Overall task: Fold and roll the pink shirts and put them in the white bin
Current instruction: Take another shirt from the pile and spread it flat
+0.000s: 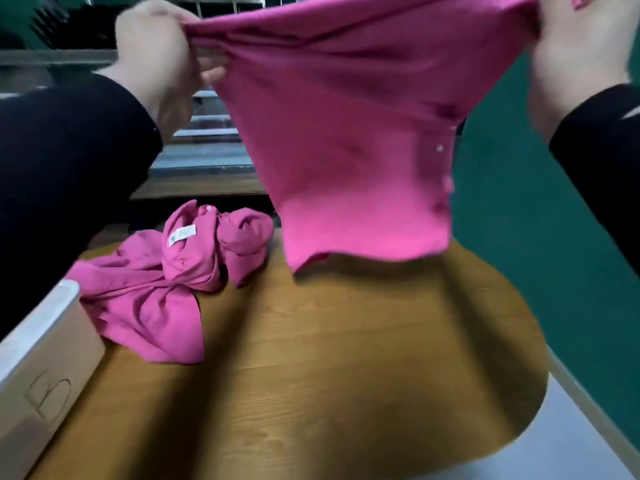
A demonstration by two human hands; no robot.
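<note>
A pink shirt hangs in the air above the round wooden table, stretched between both hands. My left hand grips its upper left corner with curled fingers. My right hand grips the upper right edge at the top of the view. White buttons run down the shirt's right side. A crumpled pile of pink shirts lies on the table's left part, a white label showing. The white bin stands at the left edge, touching the pile.
Behind the table are metal shelves or racks and a green floor to the right. A pale surface shows at the lower right past the table's rim.
</note>
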